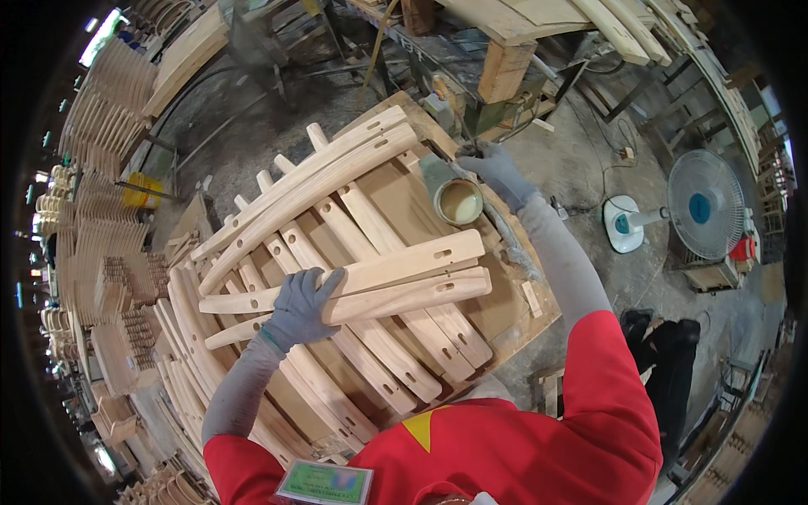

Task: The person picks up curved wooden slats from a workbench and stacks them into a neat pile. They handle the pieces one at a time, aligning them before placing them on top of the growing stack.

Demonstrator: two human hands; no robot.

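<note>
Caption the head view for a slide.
A gloved left hand lies across two slotted wooden slats; the gloved right hand is beside a cup of cream-coloured liquid.

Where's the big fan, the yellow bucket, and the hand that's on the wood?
Fan [705, 204]: head view, on its round cage.
Yellow bucket [140, 199]: head view, on its side.
Left hand [303, 311]: head view, on the back of its gray glove.

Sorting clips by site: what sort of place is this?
Probably a woodworking shop, perhaps for furniture: slotted wooden slats under the left hand, tall stacks of similar wooden parts at left, and planks at top right.
</note>
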